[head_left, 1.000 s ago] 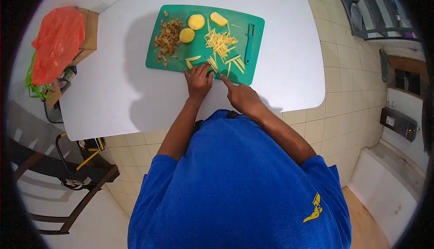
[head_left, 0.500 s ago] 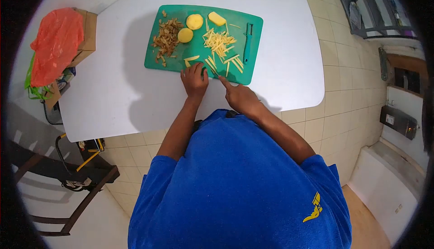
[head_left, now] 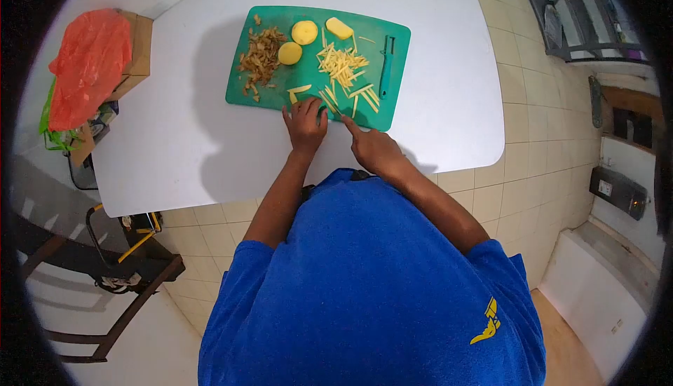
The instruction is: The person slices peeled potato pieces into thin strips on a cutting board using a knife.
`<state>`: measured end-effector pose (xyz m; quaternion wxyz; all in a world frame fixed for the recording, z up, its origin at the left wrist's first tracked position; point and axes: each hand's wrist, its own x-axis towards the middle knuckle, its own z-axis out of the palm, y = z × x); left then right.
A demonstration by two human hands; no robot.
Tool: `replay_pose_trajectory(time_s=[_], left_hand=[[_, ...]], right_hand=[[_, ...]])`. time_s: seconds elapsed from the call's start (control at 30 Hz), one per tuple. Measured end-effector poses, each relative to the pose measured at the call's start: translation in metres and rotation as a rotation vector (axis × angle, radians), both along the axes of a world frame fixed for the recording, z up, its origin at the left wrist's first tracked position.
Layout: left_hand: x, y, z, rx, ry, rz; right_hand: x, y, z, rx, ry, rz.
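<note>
On the green cutting board [head_left: 242, 91], my left hand [head_left: 306, 128] rests at the front edge with its fingers curled down. Whatever lies under those fingertips is hidden. My right hand [head_left: 376, 150] grips a knife [head_left: 338, 111], its index finger stretched along the top and the blade pointing toward my left hand. Potato strips [head_left: 328, 100] lie beside the blade. Behind them is a loose pile of cut potato strips [head_left: 341, 67]. Short potato slices [head_left: 299, 89] sit just beyond my left fingers.
Brown peelings [head_left: 261, 60] heap on the board's left. Two round peeled potato pieces [head_left: 304, 32] and a flat-sided potato piece [head_left: 340, 28] lie at the back. A green peeler [head_left: 386, 70] is on the right. A red plastic bag [head_left: 91, 63] covers a cardboard box [head_left: 137, 53] at the white table's [head_left: 449, 49] left.
The view has shifted slightly. Both hands stay in nearly the same place over the board, with the knife still in my right hand.
</note>
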<state>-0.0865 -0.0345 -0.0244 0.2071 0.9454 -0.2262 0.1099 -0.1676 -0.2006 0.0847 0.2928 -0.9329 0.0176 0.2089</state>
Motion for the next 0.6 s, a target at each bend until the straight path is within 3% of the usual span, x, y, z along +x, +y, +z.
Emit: replay_pose_trajectory(time_s=[0.1,0.23,0.33,0.6], left_hand=[[0.0,-0.002,0.002,0.047,0.107,-0.003],[-0.001,-0.001,-0.005,0.022,0.087,-0.014],[0.0,-0.001,-0.007,0.009,0.07,-0.028],[0.0,-0.001,-0.012,-0.028,0.052,-0.028]], right_hand=[[-0.001,0.001,-0.001,-0.026,0.0,0.006],[0.006,0.007,0.013,-0.097,0.151,0.027],[0.0,0.013,0.001,-0.085,0.032,0.03],[0.005,0.013,0.013,-0.113,0.2,0.068]])
